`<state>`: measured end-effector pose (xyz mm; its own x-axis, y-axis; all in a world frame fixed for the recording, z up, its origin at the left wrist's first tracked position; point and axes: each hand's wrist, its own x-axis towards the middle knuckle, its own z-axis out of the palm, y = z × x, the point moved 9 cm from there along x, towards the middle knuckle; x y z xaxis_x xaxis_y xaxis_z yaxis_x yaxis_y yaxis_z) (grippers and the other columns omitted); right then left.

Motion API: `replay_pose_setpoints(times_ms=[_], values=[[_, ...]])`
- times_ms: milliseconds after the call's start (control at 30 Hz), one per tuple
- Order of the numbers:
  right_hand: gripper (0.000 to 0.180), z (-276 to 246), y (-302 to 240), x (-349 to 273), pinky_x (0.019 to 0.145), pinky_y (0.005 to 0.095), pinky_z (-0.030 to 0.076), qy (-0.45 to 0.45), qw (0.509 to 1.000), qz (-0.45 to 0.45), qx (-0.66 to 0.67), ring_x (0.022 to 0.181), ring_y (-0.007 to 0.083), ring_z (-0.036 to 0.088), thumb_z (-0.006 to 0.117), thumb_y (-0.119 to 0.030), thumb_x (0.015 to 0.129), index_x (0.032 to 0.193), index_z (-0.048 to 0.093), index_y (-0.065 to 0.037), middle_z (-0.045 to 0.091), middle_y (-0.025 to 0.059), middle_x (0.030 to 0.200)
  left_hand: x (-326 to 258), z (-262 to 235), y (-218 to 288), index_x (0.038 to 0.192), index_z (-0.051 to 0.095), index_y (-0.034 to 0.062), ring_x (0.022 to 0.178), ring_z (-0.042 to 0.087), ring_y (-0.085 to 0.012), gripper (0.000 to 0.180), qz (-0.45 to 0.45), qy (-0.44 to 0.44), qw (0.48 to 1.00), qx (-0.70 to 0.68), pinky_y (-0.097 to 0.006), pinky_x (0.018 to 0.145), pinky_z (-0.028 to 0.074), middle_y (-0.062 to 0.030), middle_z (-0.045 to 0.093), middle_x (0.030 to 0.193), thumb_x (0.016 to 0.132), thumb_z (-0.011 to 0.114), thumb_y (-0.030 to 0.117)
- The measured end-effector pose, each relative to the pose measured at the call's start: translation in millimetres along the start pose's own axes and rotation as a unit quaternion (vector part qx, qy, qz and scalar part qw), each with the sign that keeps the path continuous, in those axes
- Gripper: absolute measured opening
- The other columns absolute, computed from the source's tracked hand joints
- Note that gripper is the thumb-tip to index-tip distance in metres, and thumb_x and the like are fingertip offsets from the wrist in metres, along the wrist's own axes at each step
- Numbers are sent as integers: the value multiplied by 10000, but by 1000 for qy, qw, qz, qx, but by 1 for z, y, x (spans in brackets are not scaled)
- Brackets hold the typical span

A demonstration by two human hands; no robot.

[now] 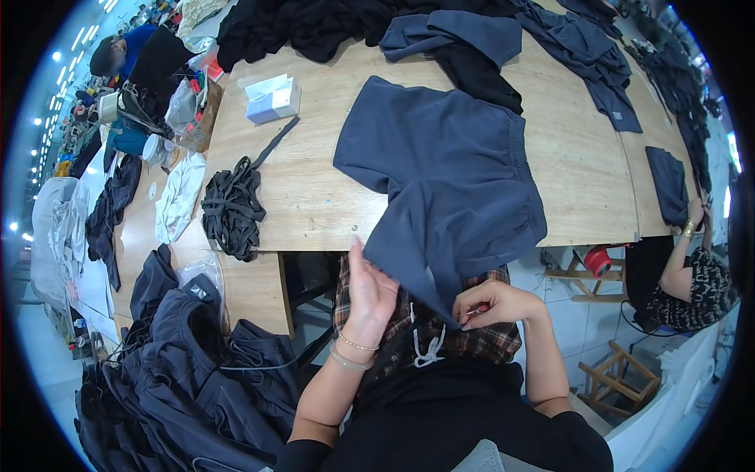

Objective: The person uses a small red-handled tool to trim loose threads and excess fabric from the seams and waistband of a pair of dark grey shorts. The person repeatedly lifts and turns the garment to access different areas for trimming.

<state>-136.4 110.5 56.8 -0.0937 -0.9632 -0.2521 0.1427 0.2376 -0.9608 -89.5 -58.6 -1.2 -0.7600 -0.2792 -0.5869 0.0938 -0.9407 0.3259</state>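
Down close, a matte black shirt, then checked plaid cloth and a looped white drawstring. Up across the desk, smooth slate-blue shorts, ruffled elastic waist to the right, one leg slack past the front edge. Hands apart: left hand open, palm up, beside that leg, contact hard to tell; right hand closed on a small red-handled tool at the hem. Bare pale wood either side, out to a tangled dark strip heap leftward.
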Motion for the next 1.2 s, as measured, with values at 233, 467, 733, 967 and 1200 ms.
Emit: replay_pose_setpoints(times_ms=[233, 467, 733, 967, 1200], values=[[231, -56, 5, 7, 689, 232, 423, 307, 951, 27, 3, 754, 40, 503, 733, -225, 917, 911, 693, 2, 593, -39, 767, -25, 19, 5, 1406, 409, -19, 1196, 592, -215, 523, 114, -51, 971, 205, -362, 1052, 470, -146, 599, 1284, 942, 649, 9], [165, -42, -14, 43, 686, 213, 410, 358, 930, -18, 85, 766, 26, 504, 767, -156, 868, 894, 680, -18, 603, -55, 797, -32, 45, -22, 1368, 413, -22, 1097, 623, -159, 554, 135, -143, 931, 306, -287, 932, 523, -144, 620, 1241, 888, 683, -85], [150, -47, -28, 23, 663, 209, 341, 390, 915, -45, 95, 733, 19, 427, 763, -106, 852, 837, 621, -59, 510, -86, 773, -38, 37, 3, 1021, 693, 64, 954, 654, -111, 133, 40, -46, 989, 133, -286, 797, 518, -49, 708, 1037, 1018, 594, 152], [167, -49, -76, 10, 636, 216, 391, 481, 860, -139, -99, 715, 57, 464, 764, -63, 847, 952, 645, -12, 512, -18, 817, -42, 53, 14, 1003, 671, -17, 986, 699, -168, 192, 91, -65, 988, 107, -302, 865, 594, -108, 713, 1055, 1029, 567, 143], [285, -27, -110, 29, 548, 274, 450, 458, 823, -225, -250, 621, 181, 576, 764, 23, 760, 1028, 688, -39, 568, 87, 795, -42, 57, 13, 976, 676, -40, 914, 712, -171, 218, 128, -70, 974, 175, -310, 887, 598, -121, 722, 987, 1028, 572, 145]])
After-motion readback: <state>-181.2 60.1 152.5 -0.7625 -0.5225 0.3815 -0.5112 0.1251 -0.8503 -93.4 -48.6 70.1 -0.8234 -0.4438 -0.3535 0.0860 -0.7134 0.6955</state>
